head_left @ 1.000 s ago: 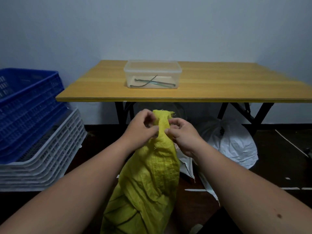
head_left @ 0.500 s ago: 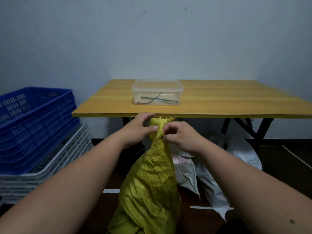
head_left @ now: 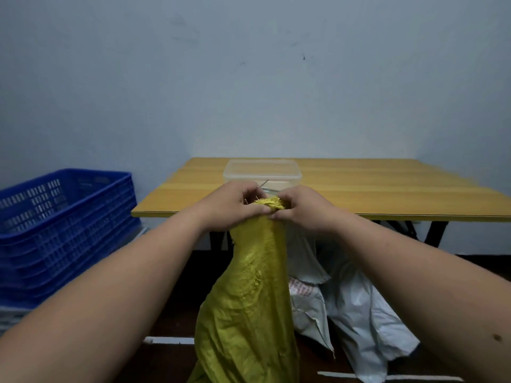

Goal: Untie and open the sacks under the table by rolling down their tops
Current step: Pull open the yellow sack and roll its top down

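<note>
Both hands at the sack's neck

Left hand (head_left: 231,205) and right hand (head_left: 301,207) pinch the yellow sack (head_left: 249,299) top; its body hangs toward 6 o'clock.

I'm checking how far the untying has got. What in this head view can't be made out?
- Tie on the yellow sack: its neck is covered by the left hand and right hand.
- Contents of the clear box: mostly behind the hands.
- Sack's bottom: cut off by the lower edge.
- Print on the white sacks: too small and blurred.
</note>
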